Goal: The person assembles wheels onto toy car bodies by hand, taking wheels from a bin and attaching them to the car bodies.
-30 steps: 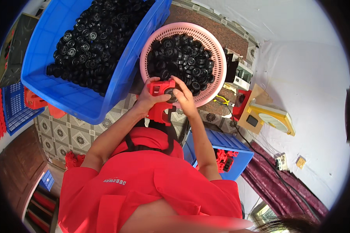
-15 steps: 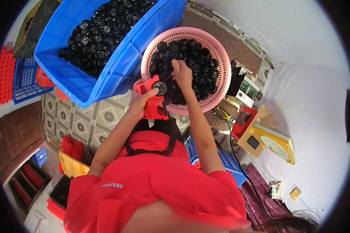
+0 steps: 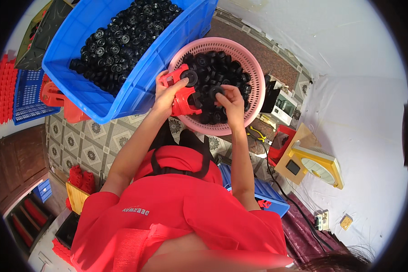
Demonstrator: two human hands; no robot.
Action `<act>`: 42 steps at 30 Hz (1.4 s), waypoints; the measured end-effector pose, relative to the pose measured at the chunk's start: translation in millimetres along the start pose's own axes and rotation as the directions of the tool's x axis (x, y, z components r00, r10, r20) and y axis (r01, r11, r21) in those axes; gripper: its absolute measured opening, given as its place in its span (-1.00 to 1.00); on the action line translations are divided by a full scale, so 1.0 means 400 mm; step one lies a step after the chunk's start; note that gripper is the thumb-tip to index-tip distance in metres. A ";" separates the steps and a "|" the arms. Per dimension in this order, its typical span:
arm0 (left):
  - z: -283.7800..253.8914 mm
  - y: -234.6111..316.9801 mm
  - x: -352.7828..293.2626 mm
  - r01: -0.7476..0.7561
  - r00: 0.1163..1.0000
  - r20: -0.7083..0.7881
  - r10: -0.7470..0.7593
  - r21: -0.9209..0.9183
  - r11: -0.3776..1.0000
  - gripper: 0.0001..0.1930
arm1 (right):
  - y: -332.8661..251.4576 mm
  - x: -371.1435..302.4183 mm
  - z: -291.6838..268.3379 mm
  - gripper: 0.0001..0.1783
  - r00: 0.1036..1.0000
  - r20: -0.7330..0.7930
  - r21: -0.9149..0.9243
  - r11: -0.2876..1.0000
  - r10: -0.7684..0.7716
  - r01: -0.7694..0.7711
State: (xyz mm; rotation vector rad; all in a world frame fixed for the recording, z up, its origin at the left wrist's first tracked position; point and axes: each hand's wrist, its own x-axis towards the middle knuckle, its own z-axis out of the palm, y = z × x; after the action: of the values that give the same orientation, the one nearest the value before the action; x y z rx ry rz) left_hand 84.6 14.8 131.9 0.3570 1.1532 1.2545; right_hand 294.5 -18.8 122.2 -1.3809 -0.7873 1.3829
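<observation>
My left hand (image 3: pixel 167 96) is closed around a red plastic toy vehicle body (image 3: pixel 184 102), its thumb by a black wheel (image 3: pixel 190 78) fitted at the far end. Between the thumb and fingers of my right hand (image 3: pixel 232 104) is a loose black wheel (image 3: pixel 215 92), just right of the red body and apart from it. Both hands are over a round pink basket (image 3: pixel 257 93) heaped with small black wheels (image 3: pixel 233 68).
A big blue crate (image 3: pixel 143 75) of black wheels stands left of the basket. To the right are yellow-handled pliers (image 3: pixel 257 134), a yellow fan (image 3: pixel 319 165) and a black cable (image 3: pixel 276 186). A blue bin (image 3: pixel 269 190) lies by my right elbow. Red parts (image 3: pixel 81 179) are at left.
My right hand has come out of the heap with a wheel and moved right and nearer. The red body in my left hand has shifted slightly right and away from me.
</observation>
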 end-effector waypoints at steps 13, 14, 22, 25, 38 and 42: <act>0.025 0.041 0.000 0.233 0.947 0.180 -0.264 0.179 0.956 -0.02 | -0.020 -0.057 0.058 -0.27 0.946 0.314 -0.091 0.994 0.084 -0.058; 0.023 0.050 -0.003 0.230 0.949 0.179 -0.261 0.177 0.957 -0.02 | -0.020 -0.060 0.059 -0.27 0.945 0.318 -0.093 0.994 0.083 -0.056; -0.024 0.046 -0.091 -0.018 0.906 0.397 -0.146 0.380 0.925 0.20 | -0.034 -0.075 0.083 -0.12 0.893 0.424 0.030 0.983 0.152 -0.181; -0.010 0.043 -0.113 0.040 0.915 0.371 -0.161 0.312 0.949 0.17 | -0.055 -0.082 0.084 -0.05 0.873 0.474 0.120 0.973 0.117 -0.195; -0.044 0.013 -0.128 0.124 0.866 0.473 -0.161 0.108 0.986 0.00 | -0.111 -0.130 0.039 0.00 0.869 0.491 0.001 0.998 -0.055 0.062; -0.067 0.077 -0.058 0.449 0.750 0.618 -0.237 -0.213 0.868 0.09 | -0.199 -0.157 0.028 0.05 0.703 0.639 -0.416 0.628 -0.313 0.658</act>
State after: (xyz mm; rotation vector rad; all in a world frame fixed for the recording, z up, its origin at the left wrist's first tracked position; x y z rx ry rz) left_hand 48.5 -4.4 154.8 0.2108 0.4245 0.8940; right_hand 290.2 -51.5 218.8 -1.0843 -1.9953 1.0453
